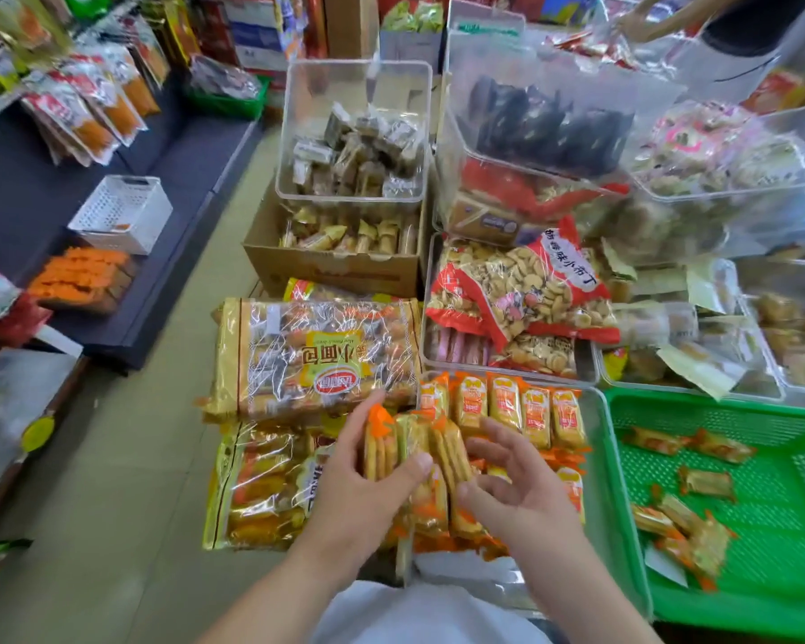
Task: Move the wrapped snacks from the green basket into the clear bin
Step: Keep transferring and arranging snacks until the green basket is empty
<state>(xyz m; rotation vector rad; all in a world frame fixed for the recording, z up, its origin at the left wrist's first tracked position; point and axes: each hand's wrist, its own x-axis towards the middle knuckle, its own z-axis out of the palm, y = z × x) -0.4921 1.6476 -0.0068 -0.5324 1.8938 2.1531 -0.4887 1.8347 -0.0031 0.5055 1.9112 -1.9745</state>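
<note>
Two hands over the clear bin (pixel 598 439) | left hand (pixel 368 476) clamped on a stack of wrapped snacks (pixel 410 450), right hand (pixel 514 481) open beside it, fingers spread | advice: seat stack upright beside the standing row | remaining snacks loose in green basket (pixel 716 406), right | large bread bags (pixel 317 355) crowd left edge

Open-topped clear bin (pixel 598 439), packed; green basket (pixel 726 406) roomy.

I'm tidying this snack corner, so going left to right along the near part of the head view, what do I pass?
Large bread bags → left hand, gripping wrapped snacks → right hand, open over the clear bin → green basket with loose snacks.
</note>
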